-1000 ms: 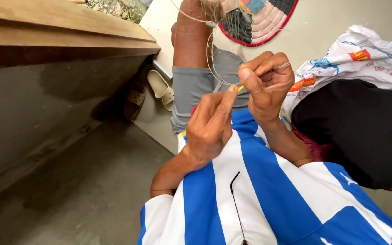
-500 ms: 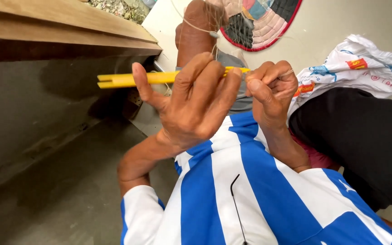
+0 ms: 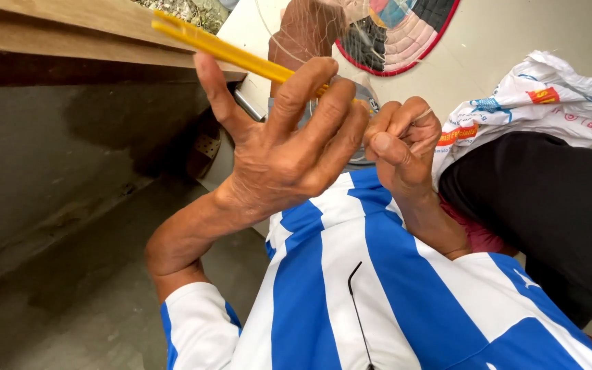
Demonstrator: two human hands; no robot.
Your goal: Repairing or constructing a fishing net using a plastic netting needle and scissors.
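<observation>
Blue-and-white striped shirt [image 3: 351, 274] fills the foreground. Left hand [image 3: 289, 151], fingers curled around a long yellow netting needle [image 3: 220, 49] angled up-left. Right hand [image 3: 402, 147], fingers pinched shut on thin clear line [image 3: 425, 114].

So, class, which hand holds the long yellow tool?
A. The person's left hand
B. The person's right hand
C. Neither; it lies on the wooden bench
A: the left hand has its fingers curled over the yellow tool, while the right hand pinches thin line.
</observation>
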